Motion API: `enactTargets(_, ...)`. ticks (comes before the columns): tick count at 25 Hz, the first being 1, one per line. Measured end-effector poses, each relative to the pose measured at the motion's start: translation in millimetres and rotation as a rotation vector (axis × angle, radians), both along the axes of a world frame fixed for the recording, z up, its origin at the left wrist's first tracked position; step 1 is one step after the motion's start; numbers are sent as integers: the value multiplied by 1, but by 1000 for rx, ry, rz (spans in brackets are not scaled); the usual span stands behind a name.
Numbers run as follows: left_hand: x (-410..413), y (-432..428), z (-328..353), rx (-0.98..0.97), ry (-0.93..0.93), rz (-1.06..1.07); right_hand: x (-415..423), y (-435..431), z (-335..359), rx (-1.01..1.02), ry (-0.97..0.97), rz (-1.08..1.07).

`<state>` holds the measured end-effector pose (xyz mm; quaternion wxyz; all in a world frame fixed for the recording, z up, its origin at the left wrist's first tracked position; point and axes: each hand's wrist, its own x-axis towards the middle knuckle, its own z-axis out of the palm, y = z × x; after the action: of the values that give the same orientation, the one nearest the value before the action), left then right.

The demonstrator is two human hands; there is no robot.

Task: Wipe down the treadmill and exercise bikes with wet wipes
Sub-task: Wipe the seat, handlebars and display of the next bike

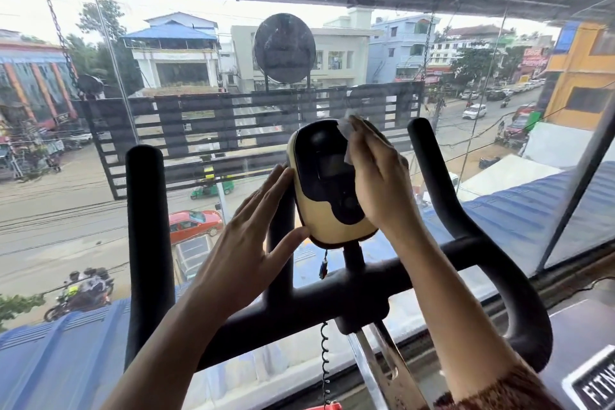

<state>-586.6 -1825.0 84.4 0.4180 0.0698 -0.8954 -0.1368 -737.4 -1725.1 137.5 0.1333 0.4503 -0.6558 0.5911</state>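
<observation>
Obs: bike console [327,176] sits on a short post [354,256] above the centre of the handlebar [332,293], in front of the window [199,43]. L hand [256,230] is open, fingers straight, fingertips touching the console's left edge and thumb at its lower left corner; it steadies, doesn't grasp. R hand [379,183] lies over the console's right side, fingers near straight, pressing the wet wipe [344,133] flat against the top right of the black face. R thumb is hidden, so can't tell if it also pinches the wipe. Only small white bits of wipe show past the fingers. Handling, est.: wipe is thin, limp and damp, so it will bunch or slide unless held flat under the pads w/ steady pressure. Console is a hard plastic shell, smooth, prob. slick once wet, w/ a screen and buttons in the middle, so go light there and avoid pooling moisture. It stands on one narrow post and may swivel or tilt under a sideways push, hence the L-hand brace on the opposite edge; best hold is the cream rim, not the screen. A coiled cable [324,356] hangs below the bar, easy to snag. Progress, est.: console under way; the foam-looking grips [146,226] appear untouched by either hand.
</observation>
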Motion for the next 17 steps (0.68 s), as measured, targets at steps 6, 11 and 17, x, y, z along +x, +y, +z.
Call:
enactTargets(6, 3, 1, -3, 58, 23, 15, 7, -20, 12, 224, 547, -66)
enactTargets(11, 3, -1, -6, 99, 30, 14, 17, 36, -50, 332, 733, 42)
enactTargets(17, 5, 3, -1, 80, 3, 73, 19, 41, -74, 148, 214, -47)
